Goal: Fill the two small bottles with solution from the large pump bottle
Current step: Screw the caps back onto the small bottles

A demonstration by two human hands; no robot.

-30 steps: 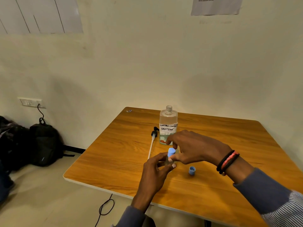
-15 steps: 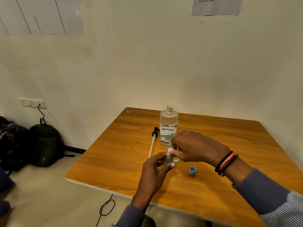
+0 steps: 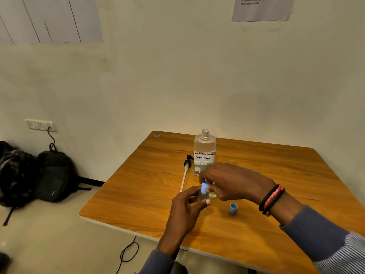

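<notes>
The large clear bottle [image 3: 204,153] labelled contact lens solution stands uncapped on the wooden table [image 3: 150,186]. Its black pump [image 3: 186,171] with the white tube lies to its left. My left hand [image 3: 187,206] grips a small clear bottle [image 3: 203,196] just above the table. My right hand [image 3: 233,180] pinches the blue cap [image 3: 205,187] on top of that bottle. Behind my right hand's fingers a second small bottle [image 3: 213,195] shows only as a sliver. A loose blue cap [image 3: 233,208] lies on the table to the right.
The table stands against a cream wall. Two dark backpacks [image 3: 39,175] sit on the floor at the left below a wall socket [image 3: 40,125]. A black cable [image 3: 128,252] loops on the floor under the table's front edge.
My right hand has kept working the blue cap on the small bottle; the cap dipped behind my fingers half a second ago and shows again now. Both hands have barely shifted.
</notes>
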